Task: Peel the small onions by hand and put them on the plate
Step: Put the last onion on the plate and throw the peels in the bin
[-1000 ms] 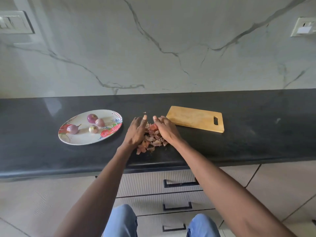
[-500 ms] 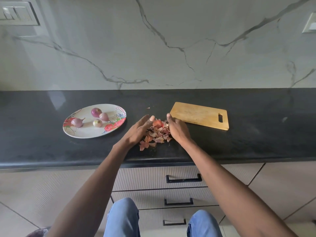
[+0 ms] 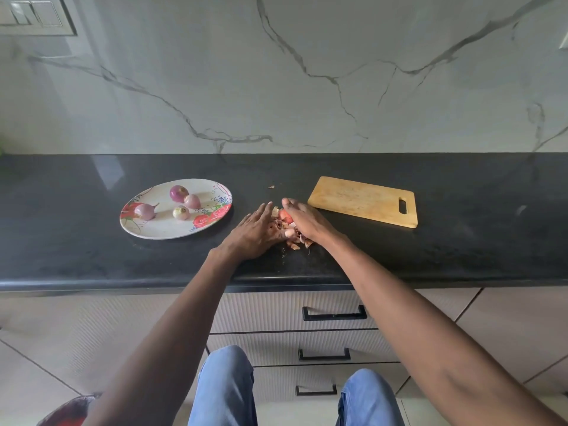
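Four peeled onions (image 3: 179,204) lie on the plate (image 3: 147,232), which sits toward the left of the counter (image 3: 461,250), so the peeling looks done. No unpeeled onion shows. Both hands work at the pile of skins (image 3: 292,230) near the counter's front edge: the left hand (image 3: 256,232) lies flat with straight fingers against the pile, the right hand (image 3: 302,219) cups it from the other side. A cutting board (image 3: 362,199) lies just right of them. Clearing the skins seems to be all that remains
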